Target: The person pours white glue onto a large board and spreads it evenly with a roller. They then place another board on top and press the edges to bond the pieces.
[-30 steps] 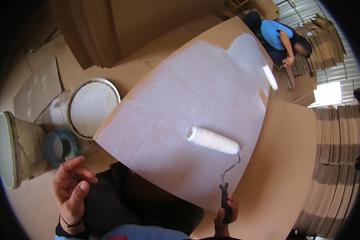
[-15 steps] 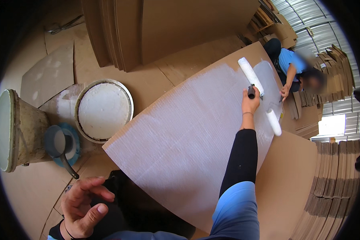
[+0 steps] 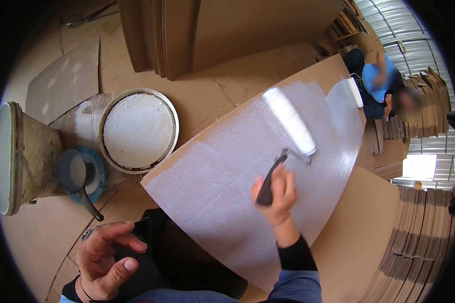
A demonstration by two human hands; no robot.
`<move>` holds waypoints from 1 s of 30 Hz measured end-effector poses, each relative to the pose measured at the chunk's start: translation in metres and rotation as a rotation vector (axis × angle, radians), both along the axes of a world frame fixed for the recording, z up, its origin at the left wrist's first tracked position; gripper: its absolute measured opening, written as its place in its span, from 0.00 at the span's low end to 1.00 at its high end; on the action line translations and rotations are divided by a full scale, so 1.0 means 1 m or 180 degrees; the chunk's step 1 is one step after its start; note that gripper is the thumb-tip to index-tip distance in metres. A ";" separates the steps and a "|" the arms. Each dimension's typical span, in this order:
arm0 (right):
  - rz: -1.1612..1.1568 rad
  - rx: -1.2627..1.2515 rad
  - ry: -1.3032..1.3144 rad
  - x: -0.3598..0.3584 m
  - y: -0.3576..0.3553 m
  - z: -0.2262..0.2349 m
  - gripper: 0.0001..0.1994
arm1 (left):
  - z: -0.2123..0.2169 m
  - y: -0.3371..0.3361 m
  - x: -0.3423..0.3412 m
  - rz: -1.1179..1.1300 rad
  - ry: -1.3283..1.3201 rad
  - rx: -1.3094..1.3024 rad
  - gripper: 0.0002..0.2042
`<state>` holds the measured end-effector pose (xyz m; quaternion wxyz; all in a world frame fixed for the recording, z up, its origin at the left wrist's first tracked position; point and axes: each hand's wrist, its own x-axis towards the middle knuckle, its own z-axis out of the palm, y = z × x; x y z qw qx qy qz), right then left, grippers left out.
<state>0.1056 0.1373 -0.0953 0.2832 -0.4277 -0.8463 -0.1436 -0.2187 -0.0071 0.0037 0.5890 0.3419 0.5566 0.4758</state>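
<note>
My right hand [image 3: 277, 197] is closed round the dark handle of a paint roller [image 3: 289, 121]. Its white sleeve lies over a large cardboard sheet [image 3: 227, 166] coated with a wet whitish layer; bare brown shows along the far edge. My left hand [image 3: 106, 257] hangs at the lower left, fingers apart and curved, holding nothing. At the sheet's far right end a co-worker [image 3: 376, 76] crouches beside a second white roller [image 3: 355, 92].
Left of the sheet are a round white lid [image 3: 139, 131] with a metal rim, a stained bucket [image 3: 35, 156] and a grey dipper [image 3: 76, 169] on a blue dish. Tall cardboard panels [image 3: 263, 30] stand behind. Stacked cardboard [image 3: 419, 237] lies at the right.
My right hand has drawn the roller back toward me and to the left. The co-worker's roller has moved farther away and the co-worker leans back. My left hand has stayed nearly still.
</note>
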 end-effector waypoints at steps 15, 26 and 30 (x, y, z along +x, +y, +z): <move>-0.1108 -0.0653 -0.0691 -0.029 0.107 -0.009 0.17 | 0.003 -0.013 -0.018 -0.0143 0.0072 0.0550 0.24; 0.0707 -0.0497 -0.0854 -0.137 -0.115 0.040 0.14 | -0.001 -0.032 -0.038 0.0094 -0.0284 0.0649 0.22; -0.0352 -0.0893 -0.0770 -0.087 0.009 0.011 0.16 | -0.007 -0.037 -0.049 0.0150 -0.0487 0.0852 0.19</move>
